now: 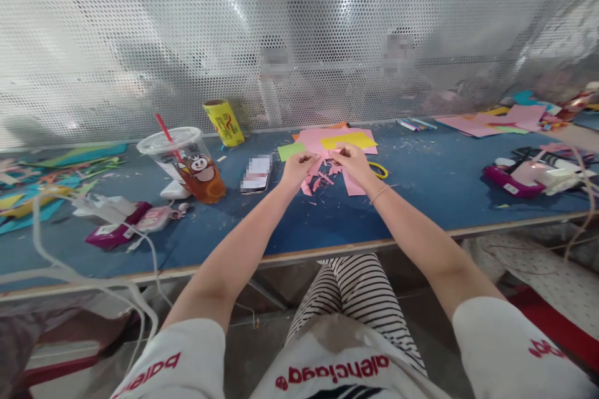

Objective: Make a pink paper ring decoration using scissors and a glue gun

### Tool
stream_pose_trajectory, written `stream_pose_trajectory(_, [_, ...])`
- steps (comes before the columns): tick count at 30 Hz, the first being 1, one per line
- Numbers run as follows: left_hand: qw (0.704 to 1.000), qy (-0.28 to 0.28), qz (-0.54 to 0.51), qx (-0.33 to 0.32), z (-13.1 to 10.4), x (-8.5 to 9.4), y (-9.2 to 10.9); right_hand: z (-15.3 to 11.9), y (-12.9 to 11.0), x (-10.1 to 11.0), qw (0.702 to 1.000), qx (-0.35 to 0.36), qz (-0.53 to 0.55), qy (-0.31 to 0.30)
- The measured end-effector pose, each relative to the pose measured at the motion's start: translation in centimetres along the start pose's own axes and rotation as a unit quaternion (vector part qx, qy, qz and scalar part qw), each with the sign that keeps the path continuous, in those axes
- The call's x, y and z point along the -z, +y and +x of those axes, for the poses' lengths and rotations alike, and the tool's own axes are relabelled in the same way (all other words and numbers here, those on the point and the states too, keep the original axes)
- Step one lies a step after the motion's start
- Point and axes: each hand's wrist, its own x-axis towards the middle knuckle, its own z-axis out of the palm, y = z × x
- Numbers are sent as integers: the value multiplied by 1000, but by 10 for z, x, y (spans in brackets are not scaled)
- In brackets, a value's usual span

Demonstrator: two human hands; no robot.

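Observation:
My left hand [299, 169] is closed in a pinch over the pile of pink paper scraps [321, 181]; whatever sits between its fingertips is too small to make out. Just to its right, my right hand [354, 163] pinches a small piece of pink paper [336, 153]. Behind both hands lie pink sheets [309, 137], a yellow sheet [349, 140] and a green sheet [290, 151]. Under the right wrist is another pink piece [354, 186]. Yellow-handled scissors [379, 169] lie beside that wrist, their blades hidden.
Left of my hands are a phone [257, 173], a lidded cup of drink [196, 168] with a red straw, and a yellow can-like tube [224, 123]. Power strips with cables stand on both sides [119, 224]. Markers [416, 124] lie near the perforated metal panel [299, 31].

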Motion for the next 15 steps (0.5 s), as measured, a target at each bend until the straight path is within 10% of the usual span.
stream_pose_trajectory(15, [999,10,47,-19,-1,3,10,-1,-4,0,1000,-10,-16,-12])
